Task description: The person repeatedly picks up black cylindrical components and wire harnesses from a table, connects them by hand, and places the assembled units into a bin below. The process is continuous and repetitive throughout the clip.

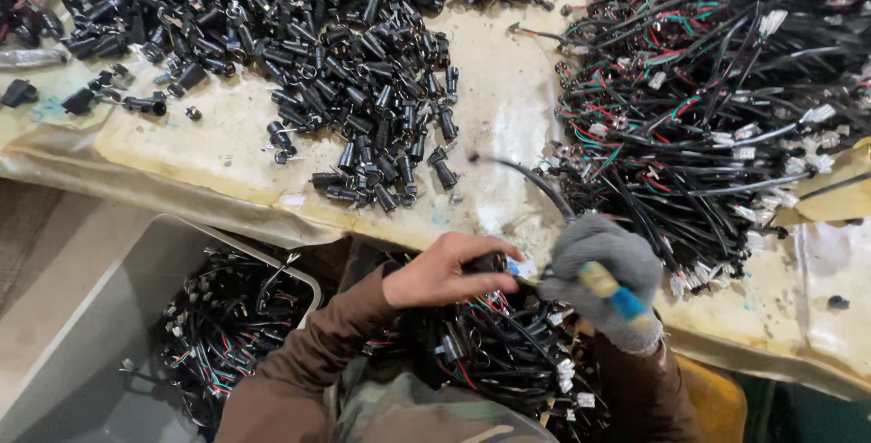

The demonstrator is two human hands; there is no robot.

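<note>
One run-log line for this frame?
left hand: pinching white connector | right hand: gloved, gripping tool | black cable: rising over table

Left hand [445,271]: bare, pinching small white connector [523,268].
Right hand [606,266]: grey-gloved, gripping black cable [535,184].
Bench [508,89]: black plugs heaped [308,35].

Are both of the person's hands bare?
No: the right hand wears a grey glove, while the left hand is bare.

Head view, steeply down, close.
</note>
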